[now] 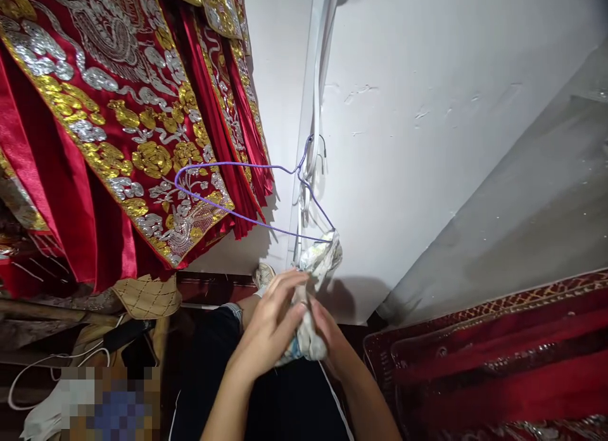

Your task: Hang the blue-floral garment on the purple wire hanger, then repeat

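A crumpled whitish cloth point(311, 339) with faint blue and green patches is bunched between my two hands, above my lap. My left hand point(273, 324) closes round it from the left, fingers bent over its top. From the other side my right hand point(327, 333) grips it; part of those fingers is hidden by the cloth. The cloth runs up to one corner of a purple wire hanger point(242, 214), which is tilted, its dark hook near a white cable point(317, 92) on the wall. I cannot tell whether the cloth is tied or only draped there.
Red garments point(118, 99) with gold and silver embroidery hang at the upper left. A white wall point(403, 143) stands ahead. At the lower right is a red patterned surface point(494, 365). A white cord point(33, 406) and dark objects point(137, 355) lie at the lower left.
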Demonstrator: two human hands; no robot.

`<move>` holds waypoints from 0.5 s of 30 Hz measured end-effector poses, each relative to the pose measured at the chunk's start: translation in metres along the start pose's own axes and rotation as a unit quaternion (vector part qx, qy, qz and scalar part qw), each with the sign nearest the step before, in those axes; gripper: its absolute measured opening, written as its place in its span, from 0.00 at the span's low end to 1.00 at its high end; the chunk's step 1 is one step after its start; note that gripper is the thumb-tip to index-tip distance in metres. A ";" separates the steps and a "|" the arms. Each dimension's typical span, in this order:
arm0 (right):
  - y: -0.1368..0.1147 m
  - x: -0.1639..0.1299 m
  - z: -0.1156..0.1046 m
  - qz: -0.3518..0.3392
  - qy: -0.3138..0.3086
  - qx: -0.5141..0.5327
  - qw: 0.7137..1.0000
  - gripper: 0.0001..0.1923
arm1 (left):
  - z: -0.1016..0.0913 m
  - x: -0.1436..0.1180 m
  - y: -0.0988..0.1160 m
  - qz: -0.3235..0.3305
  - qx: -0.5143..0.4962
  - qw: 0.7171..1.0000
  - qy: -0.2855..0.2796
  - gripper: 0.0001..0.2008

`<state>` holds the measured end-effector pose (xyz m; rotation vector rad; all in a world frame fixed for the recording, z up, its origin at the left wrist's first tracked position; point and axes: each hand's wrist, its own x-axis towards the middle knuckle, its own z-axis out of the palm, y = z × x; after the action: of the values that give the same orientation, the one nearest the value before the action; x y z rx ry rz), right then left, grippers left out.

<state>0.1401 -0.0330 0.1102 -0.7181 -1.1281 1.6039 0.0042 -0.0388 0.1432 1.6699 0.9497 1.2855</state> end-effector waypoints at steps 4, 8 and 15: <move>-0.037 0.010 -0.010 -0.017 -0.117 -0.244 0.963 0.12 | -0.027 0.019 -0.022 0.022 0.081 0.983 -0.165 0.28; -0.071 0.035 -0.031 -0.069 -0.030 -0.374 0.925 0.06 | -0.055 0.032 -0.038 0.028 0.233 0.945 -0.227 0.26; -0.070 0.122 -0.067 -0.165 0.078 -0.443 0.877 0.29 | -0.117 0.035 -0.021 -0.086 0.455 0.866 -0.188 0.25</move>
<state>0.1865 0.1084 0.1579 -1.1307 -1.7606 0.6639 -0.1050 0.0190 0.1553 2.3374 1.5368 0.3158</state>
